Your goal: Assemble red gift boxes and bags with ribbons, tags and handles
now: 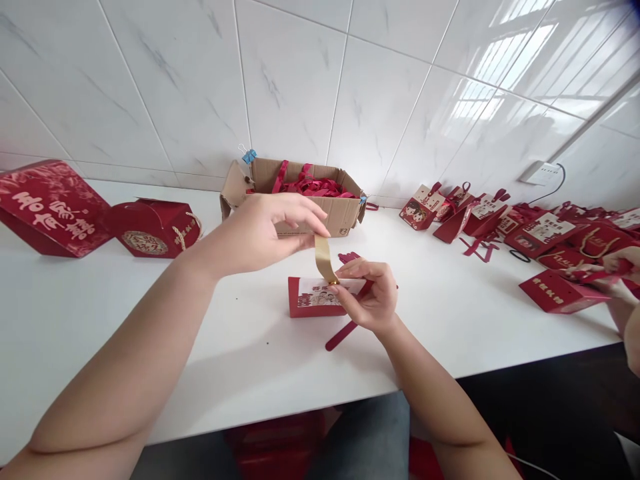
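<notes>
From the head camera, the left hand (273,223) is raised a little above the middle of the white tabletop (100,320), thumb and fingertips pinched on the upper end of a gold ribbon (324,260). The ribbon curves down to the right hand (367,297), which pinches its lower end against the top edge of a small flat red box (313,300). That box lies near the middle of the tabletop, toward the front edge; its white front panel carries a cartoon picture and a line of Chinese characters too small to read. A dark red strip (343,335) sticks out from under the right hand toward the front edge.

Just behind the hands, against the tiled wall, stands an open cardboard box (340,217) full of red ribbons (313,185), with a blue binder clip (249,155) on its left corner. A small printed mark on its front cannot be read.

At the far left edge lies a large red box (47,207) tilted on its side, with big white Chinese characters on it. Beside it sits a red rounded box (150,227) with a round gold emblem and a cord handle.

Along the right back of the tabletop lies a crowd of finished red boxes (540,233) with white labels, writing illegible. At the right edge, another person's hand (620,263) holds a red piece over a flat red box with gold characters (557,291).
</notes>
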`<state>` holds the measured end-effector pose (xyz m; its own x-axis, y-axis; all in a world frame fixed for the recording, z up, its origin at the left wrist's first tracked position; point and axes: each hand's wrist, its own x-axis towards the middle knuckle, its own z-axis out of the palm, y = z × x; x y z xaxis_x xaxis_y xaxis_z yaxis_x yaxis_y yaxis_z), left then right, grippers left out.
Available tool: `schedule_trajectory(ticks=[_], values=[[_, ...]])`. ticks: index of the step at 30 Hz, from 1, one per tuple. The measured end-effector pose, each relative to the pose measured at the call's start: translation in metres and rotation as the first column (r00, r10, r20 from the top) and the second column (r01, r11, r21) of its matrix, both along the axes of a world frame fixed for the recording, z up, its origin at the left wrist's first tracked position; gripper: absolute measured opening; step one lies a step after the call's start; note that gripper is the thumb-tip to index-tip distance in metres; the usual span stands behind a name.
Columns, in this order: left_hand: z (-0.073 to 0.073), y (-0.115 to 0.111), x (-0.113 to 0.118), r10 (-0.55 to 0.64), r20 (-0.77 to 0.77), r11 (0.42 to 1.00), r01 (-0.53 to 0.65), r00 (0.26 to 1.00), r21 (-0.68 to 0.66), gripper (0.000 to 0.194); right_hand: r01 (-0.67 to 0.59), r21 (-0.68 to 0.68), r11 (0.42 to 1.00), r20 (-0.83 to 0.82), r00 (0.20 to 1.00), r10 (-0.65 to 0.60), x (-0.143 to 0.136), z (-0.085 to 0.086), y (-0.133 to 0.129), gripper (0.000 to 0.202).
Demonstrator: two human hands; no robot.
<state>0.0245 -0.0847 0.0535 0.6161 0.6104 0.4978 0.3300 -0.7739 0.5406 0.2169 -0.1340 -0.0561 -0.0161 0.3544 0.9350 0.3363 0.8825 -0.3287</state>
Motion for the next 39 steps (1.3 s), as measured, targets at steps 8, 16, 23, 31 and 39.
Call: schedule_trajectory(ticks=[8,16,23,31,39], values=[[-0.012,-0.003,0.022,-0.063,-0.159,0.974,0.026,0.985,-0.225,0.016,0.040,-0.050,0.998,0.029,0.999,-0.039,0.002,-0.002,-0.001,0.028],[-0.005,-0.004,0.018,-0.120,-0.163,0.916,0.046,0.979,-0.398,0.015,0.101,-0.068,0.993,0.042,0.994,-0.098,0.005,-0.004,0.000,0.030],[-0.005,-0.006,0.020,-0.110,-0.204,0.937,0.032,0.973,-0.349,0.020,0.108,-0.068,0.992,0.032,0.994,-0.106,0.005,-0.005,0.000,0.030],[-0.004,-0.009,0.017,-0.115,-0.250,0.952,0.035,0.962,-0.303,0.029,0.157,-0.061,0.986,0.048,0.987,-0.154,0.005,-0.004,0.000,0.031],[-0.004,-0.008,0.016,-0.140,-0.269,0.953,0.056,0.953,-0.297,0.027,0.203,0.041,0.978,0.077,0.976,-0.205,0.005,0.002,0.001,0.023]])
